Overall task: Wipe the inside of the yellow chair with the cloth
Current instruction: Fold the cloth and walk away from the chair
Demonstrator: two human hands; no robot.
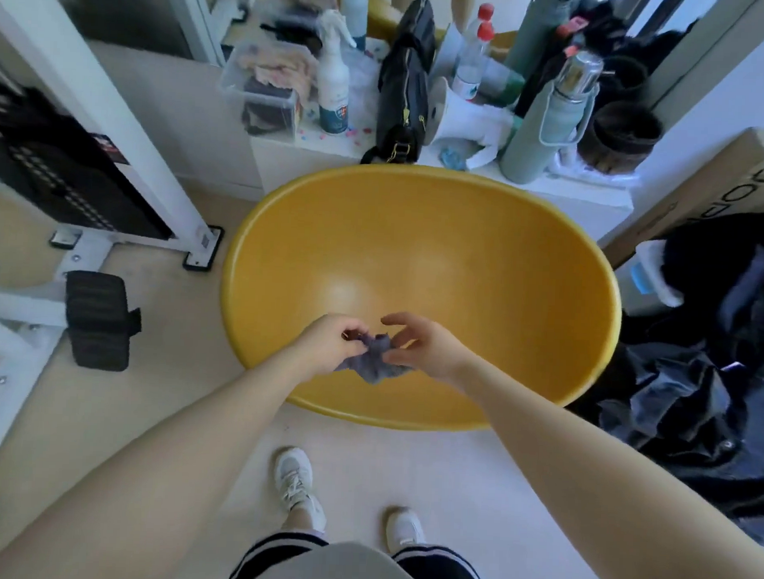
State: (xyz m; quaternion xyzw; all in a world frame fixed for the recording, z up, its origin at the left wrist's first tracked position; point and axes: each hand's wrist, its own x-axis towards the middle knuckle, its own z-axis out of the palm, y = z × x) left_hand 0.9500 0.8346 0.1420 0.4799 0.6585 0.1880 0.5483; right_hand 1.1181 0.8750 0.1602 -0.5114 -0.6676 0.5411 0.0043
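The left hand [326,343] and right hand [430,349] are covering part of the cloth [375,360], so its full shape is not showing. The cloth and forearms are hiding part of the yellow chair [420,264]'s near rim. The black bag [405,82] is blocking things behind it on the surface [290,149]. Labels on the spray bottle [333,84] are blurring beyond reading. The cardboard box [695,196] is running off the right edge.

White spray bottle [333,92], black bag [404,86] and green flask [546,121] on a cluttered ledge [290,149].
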